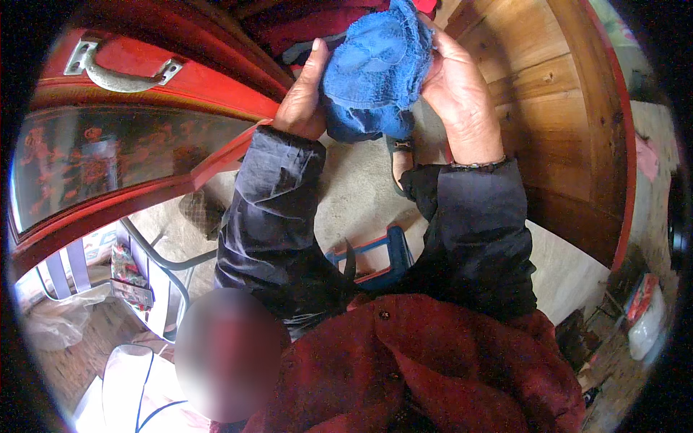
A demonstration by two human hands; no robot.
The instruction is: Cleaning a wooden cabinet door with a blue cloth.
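A bundled blue cloth (379, 59), folded over itself and frayed along its right edge, is held up between my two hands. My left hand (304, 92) grips its left side, thumb up and the other fingers mostly hidden behind it. On the opposite side, my right hand (460, 89) cups the frayed edge with the palm partly showing; its fingertips are out of sight behind the fabric. Beyond the bundle, dark red fabric (314, 24) lies in the shadowed cupboard.
A red door with a metal pull handle (124, 81) and a glossy panel (124, 146) stands at left. Another door's wooden inner face (547, 124) curves along the right. Below are a shod foot (401, 162), a blue frame (398, 251) and a metal-framed chair (184, 265).
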